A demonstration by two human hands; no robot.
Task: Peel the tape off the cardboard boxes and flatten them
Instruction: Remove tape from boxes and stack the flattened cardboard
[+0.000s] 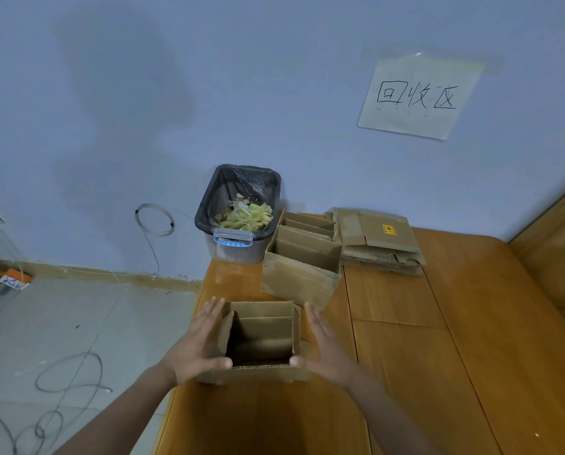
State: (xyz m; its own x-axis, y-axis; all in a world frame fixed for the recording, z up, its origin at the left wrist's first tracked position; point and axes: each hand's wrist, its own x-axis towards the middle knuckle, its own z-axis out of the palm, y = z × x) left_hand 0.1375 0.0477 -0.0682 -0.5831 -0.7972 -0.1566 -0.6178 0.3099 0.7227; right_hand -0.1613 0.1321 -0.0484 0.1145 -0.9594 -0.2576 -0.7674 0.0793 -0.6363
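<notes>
Pale blue wall behind, with one handwritten paper sign stuck up on it, and a glossy wooden desk running along underneath. Near the desk's front left edge sits one small open cardboard box, corrugated, flaps up, square-ish. Left hand lies flat against its left wall, fingers straight, thumb hooked over the near rim. Right hand mirrors it on the right wall, fingers straight too, thumb on the near rim. Further back there's a bigger open box with a patch of tape residue on its front face, and a third open box tucked behind that one. By the far edge lies one stack of flattened cardboard, top sheet has a yellow sticker. One clear plastic bin with a black liner and blue handle stands at the desk's far left corner, holding crumpled yellowish tape scraps. Loose grey cable curls on the tiled floor.
</notes>
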